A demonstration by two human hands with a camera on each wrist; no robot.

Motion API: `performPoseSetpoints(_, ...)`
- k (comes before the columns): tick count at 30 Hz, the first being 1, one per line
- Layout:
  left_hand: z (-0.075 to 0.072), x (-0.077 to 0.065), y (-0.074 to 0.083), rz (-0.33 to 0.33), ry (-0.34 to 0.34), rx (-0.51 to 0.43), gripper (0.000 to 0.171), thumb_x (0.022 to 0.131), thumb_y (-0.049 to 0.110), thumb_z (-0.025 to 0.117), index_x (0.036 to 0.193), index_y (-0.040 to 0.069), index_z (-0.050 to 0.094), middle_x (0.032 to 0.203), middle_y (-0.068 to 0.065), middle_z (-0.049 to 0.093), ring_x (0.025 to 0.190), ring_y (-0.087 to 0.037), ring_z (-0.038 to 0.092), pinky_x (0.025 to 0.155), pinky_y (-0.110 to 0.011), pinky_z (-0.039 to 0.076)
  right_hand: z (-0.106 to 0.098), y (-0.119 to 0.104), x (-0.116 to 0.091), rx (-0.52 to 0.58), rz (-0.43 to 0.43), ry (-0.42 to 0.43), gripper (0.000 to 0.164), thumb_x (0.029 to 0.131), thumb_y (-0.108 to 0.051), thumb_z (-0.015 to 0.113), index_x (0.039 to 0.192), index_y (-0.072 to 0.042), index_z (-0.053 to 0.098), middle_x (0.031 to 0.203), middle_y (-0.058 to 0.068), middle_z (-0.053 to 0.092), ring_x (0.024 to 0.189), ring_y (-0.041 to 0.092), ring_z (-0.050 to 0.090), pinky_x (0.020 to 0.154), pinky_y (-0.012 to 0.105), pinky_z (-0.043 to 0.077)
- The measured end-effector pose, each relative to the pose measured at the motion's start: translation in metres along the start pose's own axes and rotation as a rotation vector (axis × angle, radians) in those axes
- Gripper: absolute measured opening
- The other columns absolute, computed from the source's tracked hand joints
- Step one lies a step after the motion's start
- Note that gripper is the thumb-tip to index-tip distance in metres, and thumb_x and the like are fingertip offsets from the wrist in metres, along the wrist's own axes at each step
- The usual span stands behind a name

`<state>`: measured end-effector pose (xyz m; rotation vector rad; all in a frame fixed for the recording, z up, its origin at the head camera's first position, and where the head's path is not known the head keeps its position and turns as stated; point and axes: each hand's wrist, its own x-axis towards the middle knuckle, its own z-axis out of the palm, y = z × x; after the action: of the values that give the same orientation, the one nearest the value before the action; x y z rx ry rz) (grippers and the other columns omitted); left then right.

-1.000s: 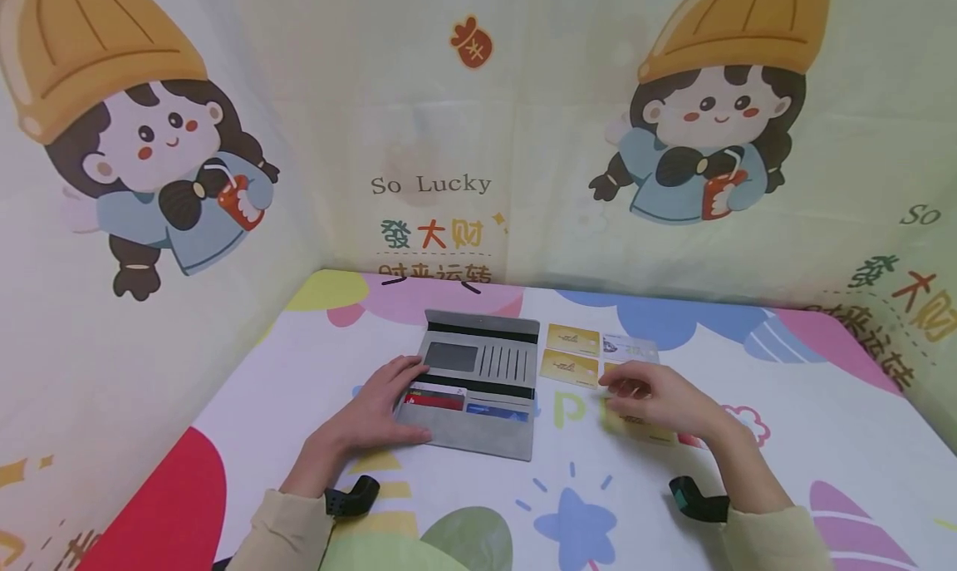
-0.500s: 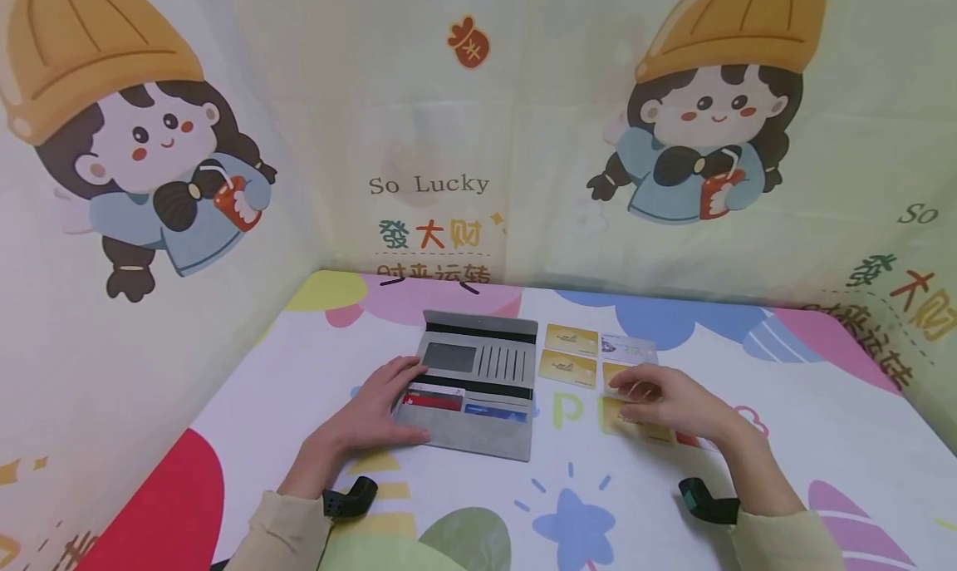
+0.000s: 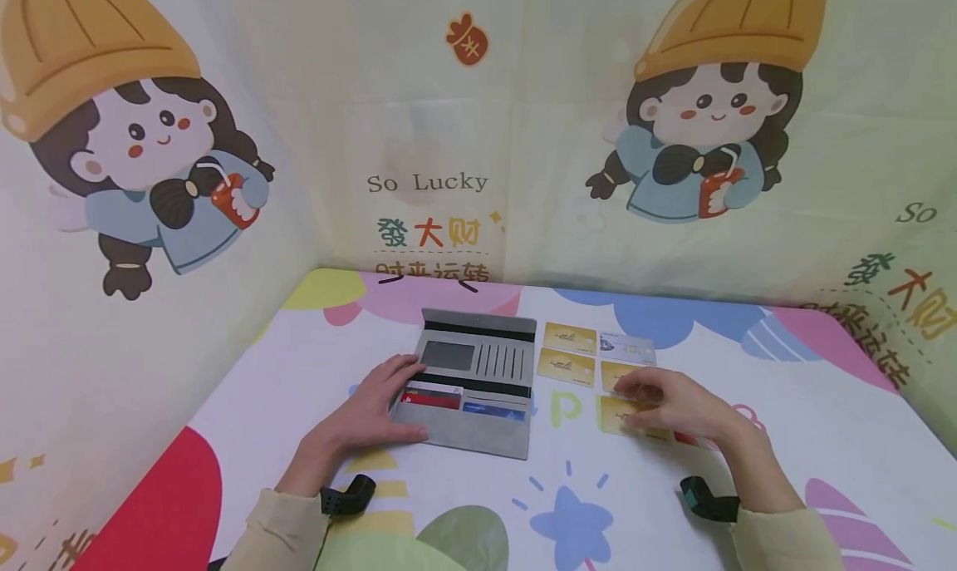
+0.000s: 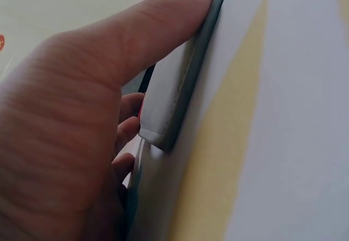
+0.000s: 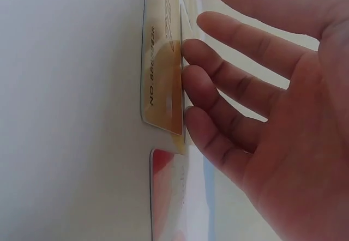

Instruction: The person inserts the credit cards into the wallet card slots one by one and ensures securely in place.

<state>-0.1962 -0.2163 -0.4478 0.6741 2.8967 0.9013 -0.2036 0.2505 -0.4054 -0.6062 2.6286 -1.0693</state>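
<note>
A grey wallet [image 3: 478, 436] lies unfolded on the table, with a red card [image 3: 431, 398] and a blue card [image 3: 495, 411] in its lower slots. My left hand [image 3: 370, 405] rests at its left side, thumb along the near edge, fingers over the left edge. In the left wrist view the thumb presses on the wallet [image 4: 166, 96]. My right hand [image 3: 680, 405] hovers low over gold cards, partly hiding a near one [image 3: 615, 415] and one behind it [image 3: 613, 376]. In the right wrist view the fingertips are right at a gold card [image 5: 161, 83], the thumb apart from them.
Beyond the right hand lie two more gold cards [image 3: 571, 338] and a silver card [image 3: 628, 349]. A red and white card [image 3: 695, 440] is partly under the right wrist. A patterned cloth covers the table [image 3: 449, 488]; a printed curtain [image 3: 553, 139] hangs behind.
My right hand has shifted slightly to the right and nearer, uncovering more of the near gold card. The left hand and the wallet stay in place.
</note>
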Motion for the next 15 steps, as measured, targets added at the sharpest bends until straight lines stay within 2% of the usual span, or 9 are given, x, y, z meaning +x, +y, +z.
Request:
performPoseSetpoints(10,-0.0001,0.0002,0.0007,-0.02,-0.012,-0.001,0.099,0.071,0.056,0.083,0.152,0.013,0.046,0.16,-0.011,0.031,0.145,-0.037,0.026,0.111,-0.065,0.03,0.0007,-0.004,-0.0006,-0.078,0.037,-0.036,0.056,0.07,-0.022,0.093,0.117,-0.006,0.066,0.109,0.003,0.061,0.099,0.024,0.053,0.093,0.047,0.044)
performPoseSetpoints(15,-0.0002,0.0005,0.0008,-0.023,-0.017,0.001,0.099,0.07,0.055,0.083,0.152,0.012,0.045,0.16,-0.012,0.031,0.145,-0.038,0.026,0.111,-0.066,0.03,0.0031,-0.0041,0.0011,-0.132,0.035,-0.046,0.052,0.07,-0.017,0.093,0.112,-0.007,0.064,0.102,0.002,0.056,0.096,0.024,0.05,0.089,0.044,0.044)
